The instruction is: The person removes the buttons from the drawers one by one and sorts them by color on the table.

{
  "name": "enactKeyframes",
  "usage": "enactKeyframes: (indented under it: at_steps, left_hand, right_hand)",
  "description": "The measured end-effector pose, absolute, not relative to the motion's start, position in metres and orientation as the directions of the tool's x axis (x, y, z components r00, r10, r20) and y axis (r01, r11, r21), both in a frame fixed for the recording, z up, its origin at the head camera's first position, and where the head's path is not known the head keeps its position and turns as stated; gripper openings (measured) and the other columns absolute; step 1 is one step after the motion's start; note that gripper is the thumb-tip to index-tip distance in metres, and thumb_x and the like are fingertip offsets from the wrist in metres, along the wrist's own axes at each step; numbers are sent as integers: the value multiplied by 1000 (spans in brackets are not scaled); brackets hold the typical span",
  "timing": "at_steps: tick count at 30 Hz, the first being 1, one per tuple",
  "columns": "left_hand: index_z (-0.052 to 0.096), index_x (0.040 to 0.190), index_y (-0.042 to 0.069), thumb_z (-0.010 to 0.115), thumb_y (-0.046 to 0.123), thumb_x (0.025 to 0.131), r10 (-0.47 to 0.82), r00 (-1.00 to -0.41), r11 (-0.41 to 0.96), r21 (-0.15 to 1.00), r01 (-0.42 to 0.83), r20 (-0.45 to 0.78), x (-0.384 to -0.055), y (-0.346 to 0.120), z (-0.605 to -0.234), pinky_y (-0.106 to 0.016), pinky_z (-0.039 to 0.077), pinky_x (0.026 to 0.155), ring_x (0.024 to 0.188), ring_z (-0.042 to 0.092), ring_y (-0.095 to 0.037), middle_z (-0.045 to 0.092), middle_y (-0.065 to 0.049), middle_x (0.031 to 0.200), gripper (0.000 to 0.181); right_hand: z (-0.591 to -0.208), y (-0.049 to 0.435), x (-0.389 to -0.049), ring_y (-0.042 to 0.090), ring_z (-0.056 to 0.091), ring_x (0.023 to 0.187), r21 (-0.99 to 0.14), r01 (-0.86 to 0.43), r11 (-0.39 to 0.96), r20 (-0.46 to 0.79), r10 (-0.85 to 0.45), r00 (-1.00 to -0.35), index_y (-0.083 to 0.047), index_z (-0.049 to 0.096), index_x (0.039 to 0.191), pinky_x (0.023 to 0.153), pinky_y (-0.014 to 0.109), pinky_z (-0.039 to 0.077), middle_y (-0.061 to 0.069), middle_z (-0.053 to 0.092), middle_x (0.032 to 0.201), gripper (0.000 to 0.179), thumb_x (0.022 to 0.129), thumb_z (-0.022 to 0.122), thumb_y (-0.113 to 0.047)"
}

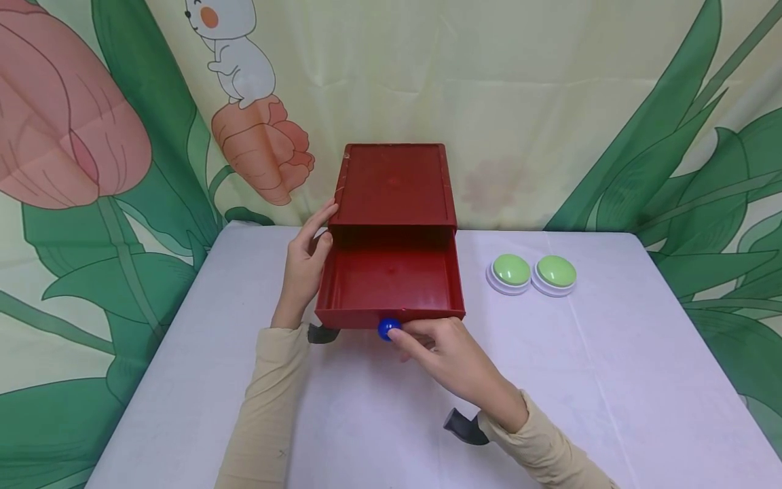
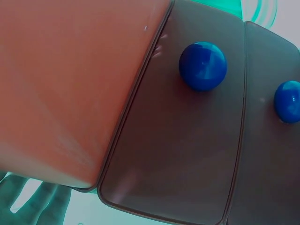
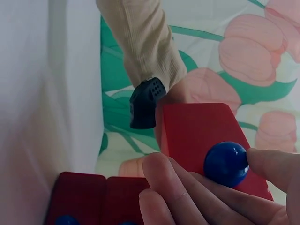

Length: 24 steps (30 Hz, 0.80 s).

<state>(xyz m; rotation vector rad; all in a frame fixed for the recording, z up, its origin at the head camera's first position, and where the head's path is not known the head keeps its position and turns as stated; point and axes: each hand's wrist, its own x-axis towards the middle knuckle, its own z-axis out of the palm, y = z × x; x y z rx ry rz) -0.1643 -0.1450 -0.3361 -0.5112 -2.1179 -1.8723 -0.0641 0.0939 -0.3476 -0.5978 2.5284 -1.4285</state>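
Observation:
A red drawer cabinet (image 1: 394,183) stands at the back of the table, its top drawer (image 1: 391,282) pulled out with nothing visible inside. My right hand (image 1: 452,356) pinches the round blue knob (image 1: 387,329) on that drawer's front; the right wrist view shows the thumb against the knob (image 3: 226,164) and the fingers on its other side. Along the cabinet's left side rests my left hand (image 1: 305,265), fingers extended. Lower drawers with blue knobs (image 2: 203,66) appear flush in the left wrist view.
Two green push buttons (image 1: 512,270) with white bases sit side by side right of the cabinet. The white table (image 1: 379,421) meets a printed cloth backdrop (image 1: 519,102) behind the cabinet. Dark wrist cameras (image 1: 467,426) stick out from the sleeves.

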Motion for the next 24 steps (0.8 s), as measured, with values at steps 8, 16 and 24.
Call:
enactKeyframes:
  at_steps: [8,16,24]
  left_hand:
    - [45,146,-1,45,3,103,82,-904,108,898,426,419,-164,-145,-335,-37,45,109,145,36,-21,40,-10,157,44]
    - [45,146,-1,44,5,104,81,-903,111,897,429,422,-164,-145,-335,-43,41,113,146,34,-19,40,-9,157,43]
    - [46,146,-1,40,4,104,76,-901,142,890,433,426,-165,-146,-336,-45,40,114,145,36,-20,41,-10,156,43]
  right_hand:
    - [-347,91,-65,5,68,72,-839,-267,475,56,-413,-909,-16,77,105,76,28,57,-7,74,88,23,96,65,-34]
    - [-346,90,-68,11,71,74,-849,-258,460,56,-407,-912,-14,76,105,77,32,59,-7,73,87,22,96,67,-32]
    - [-347,90,-72,11,70,73,-851,-254,459,61,-394,-917,-14,77,106,76,31,59,-9,73,83,24,96,66,-34]
